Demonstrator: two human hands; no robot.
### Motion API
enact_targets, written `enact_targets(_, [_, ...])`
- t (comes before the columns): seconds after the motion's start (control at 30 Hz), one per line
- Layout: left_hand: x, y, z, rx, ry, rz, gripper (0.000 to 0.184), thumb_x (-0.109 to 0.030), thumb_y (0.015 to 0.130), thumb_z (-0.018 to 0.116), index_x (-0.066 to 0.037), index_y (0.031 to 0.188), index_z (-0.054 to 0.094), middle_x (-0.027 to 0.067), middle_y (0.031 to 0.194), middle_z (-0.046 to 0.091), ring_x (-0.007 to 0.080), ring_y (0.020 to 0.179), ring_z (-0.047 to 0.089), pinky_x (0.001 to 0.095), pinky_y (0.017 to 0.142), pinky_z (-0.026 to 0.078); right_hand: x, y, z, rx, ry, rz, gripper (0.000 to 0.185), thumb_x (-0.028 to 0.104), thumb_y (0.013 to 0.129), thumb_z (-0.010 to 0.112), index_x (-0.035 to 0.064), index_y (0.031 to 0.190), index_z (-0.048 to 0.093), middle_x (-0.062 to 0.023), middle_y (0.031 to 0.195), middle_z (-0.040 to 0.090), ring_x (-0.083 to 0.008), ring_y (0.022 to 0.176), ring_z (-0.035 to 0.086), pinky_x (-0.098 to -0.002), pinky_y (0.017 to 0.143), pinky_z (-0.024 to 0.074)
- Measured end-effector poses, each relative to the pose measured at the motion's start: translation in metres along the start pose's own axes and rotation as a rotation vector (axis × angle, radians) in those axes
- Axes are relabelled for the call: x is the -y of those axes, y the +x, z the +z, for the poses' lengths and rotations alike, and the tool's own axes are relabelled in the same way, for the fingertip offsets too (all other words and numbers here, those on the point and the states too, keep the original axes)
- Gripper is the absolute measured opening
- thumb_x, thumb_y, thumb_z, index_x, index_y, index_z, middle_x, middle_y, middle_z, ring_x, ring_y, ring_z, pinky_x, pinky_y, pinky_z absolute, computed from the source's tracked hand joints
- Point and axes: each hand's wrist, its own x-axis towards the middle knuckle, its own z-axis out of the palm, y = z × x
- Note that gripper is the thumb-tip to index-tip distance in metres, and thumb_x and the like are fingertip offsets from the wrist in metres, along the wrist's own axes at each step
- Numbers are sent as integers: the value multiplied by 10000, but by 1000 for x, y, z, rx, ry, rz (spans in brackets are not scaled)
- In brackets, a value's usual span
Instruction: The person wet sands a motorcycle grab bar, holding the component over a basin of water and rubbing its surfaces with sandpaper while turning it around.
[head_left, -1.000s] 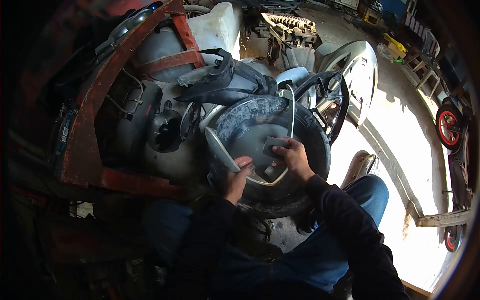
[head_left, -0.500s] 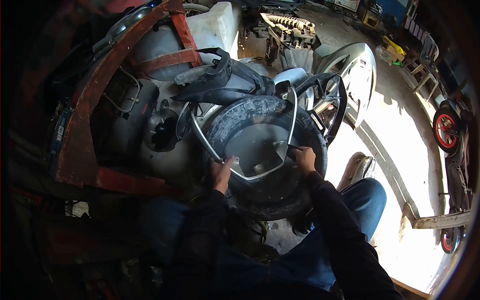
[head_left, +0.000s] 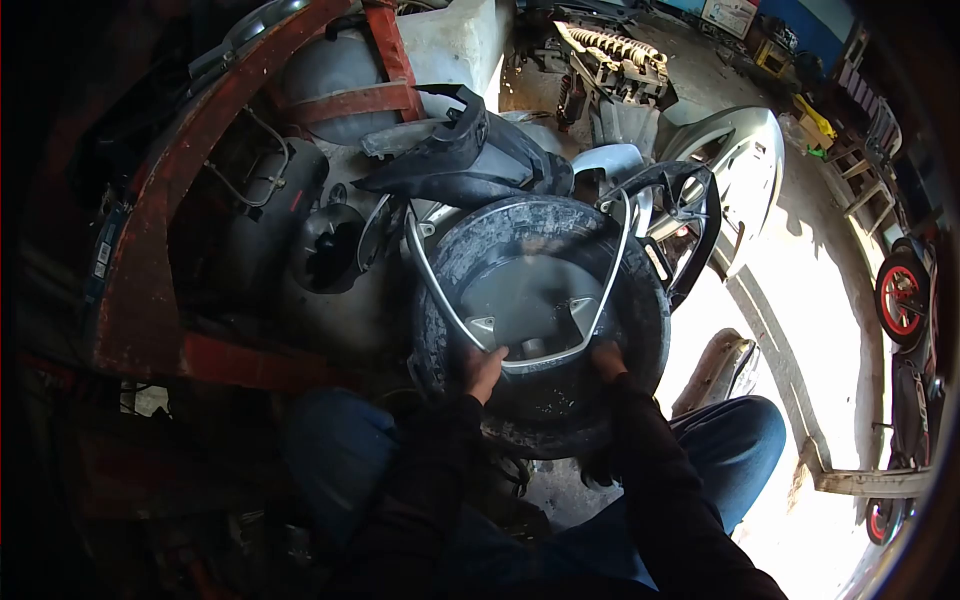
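A silver U-shaped bracket [head_left: 545, 365] with small mounting tabs lies over a round black tub [head_left: 450, 235] that holds greyish water [head_left: 520, 290]. My left hand [head_left: 484, 373] grips the bracket at its lower left bend, thumb on top. Near the lower right bend, my right hand [head_left: 608, 362] is low over the tub with its fingers bent down in shadow; what it holds, if anything, is hidden. The bracket's two arms reach up to the tub's far rim.
Black plastic fairing parts [head_left: 470, 150] lie behind the tub. A rusty red metal frame [head_left: 150, 240] and a dark cylinder [head_left: 270, 220] stand at the left. A pale motorcycle panel [head_left: 755, 170] and a red-rimmed wheel [head_left: 901, 299] are at the right.
The bracket was turned and now sits more squarely over the tub. My right hand has moved down beside its lower bend, and the dark pad it held earlier no longer shows.
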Motion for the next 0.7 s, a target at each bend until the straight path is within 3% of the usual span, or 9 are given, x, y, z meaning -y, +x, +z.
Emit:
enact_targets(0.03, [-6,1,1,-74,89,3,573,-73,697,730,33,1220,523,178,1145,606,256,1079,590,368,922,454,-4,-4,-16,203,-323,-447,341,209,677,711,-11,935,683,-256,935,665,-408,930,649,-461,869,509])
enact_targets(0.13, [-27,5,-8,-65,-118,109,651,-60,685,695,32,1285,461,193,1207,569,289,1120,565,382,950,446,0,-13,-72,25,13,-550,315,230,667,706,15,896,682,-233,886,663,-368,813,668,-417,774,542])
enact_targets(0.17, [-32,7,-11,-65,-122,116,651,-60,685,695,32,1285,461,193,1207,569,289,1120,565,382,950,446,7,-9,-84,19,9,-553,315,230,667,706,15,896,682,-233,886,663,-368,813,668,-417,774,542])
enact_targets(0.23, [-39,14,-16,-37,-232,189,558,-3,677,639,-22,1217,501,105,1105,588,247,1033,572,379,912,449,78,-15,-140,34,332,82,273,171,704,670,31,936,698,-202,872,680,-295,775,687,-367,726,556])
enact_targets(0.3, [-71,-3,-20,-73,-206,215,571,-36,662,647,-15,1212,492,125,1104,573,271,1042,555,384,907,439,158,-22,-196,11,532,393,259,112,740,634,46,976,715,-170,858,697,-222,736,707,-318,678,571])
enact_targets(0.43, [-148,-33,-31,-108,-5,384,603,-157,645,664,-6,1198,480,172,1110,555,310,1072,529,398,916,418,220,-29,-244,-131,482,-245,255,80,836,588,32,1051,717,-188,959,713,-281,832,719,-354,680,590])
enact_targets(0.5, [-179,-42,-42,-90,202,342,594,-127,642,653,28,1186,473,217,1105,579,372,1066,562,398,938,424,232,-37,-257,-154,454,-248,244,59,856,579,0,1061,697,-202,965,709,-308,876,712,-356,757,560])
enact_targets(0.63, [-217,-51,-55,-14,201,419,479,-140,649,644,17,1084,516,213,1056,597,364,1022,584,414,907,441,234,-41,-264,-218,483,-459,294,5,889,540,-6,1158,657,-134,985,718,-182,907,697,-318,693,572])
enact_targets(0.7, [-226,-49,-62,-40,276,451,453,-154,661,656,-1,1070,534,208,1034,631,364,1002,615,417,890,463,232,-43,-262,-126,748,-222,295,-16,922,523,8,1185,654,-96,1054,705,-159,936,678,-298,674,586])
